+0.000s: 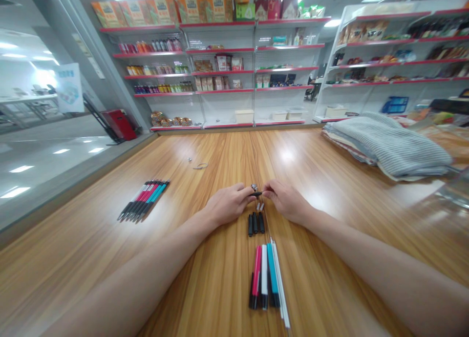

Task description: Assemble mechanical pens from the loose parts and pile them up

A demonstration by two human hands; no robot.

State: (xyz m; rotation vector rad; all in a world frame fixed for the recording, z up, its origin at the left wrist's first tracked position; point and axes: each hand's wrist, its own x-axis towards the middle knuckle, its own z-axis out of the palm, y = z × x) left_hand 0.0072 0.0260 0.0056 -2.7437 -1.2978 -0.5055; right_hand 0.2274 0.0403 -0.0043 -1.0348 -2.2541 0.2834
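Note:
My left hand and my right hand meet at the middle of the wooden table, both pinched on a small black pen part held between their fingertips. A tiny metal piece lies just beyond it. Below the hands lie three short black pen grips and small tips. Nearer to me lie loose pen barrels, red, white and teal, with thin white refills beside them.
A row of assembled pens lies to the left. A small ring and metal bit lie farther back. Folded striped cloths sit at the right. Stocked store shelves stand beyond the table.

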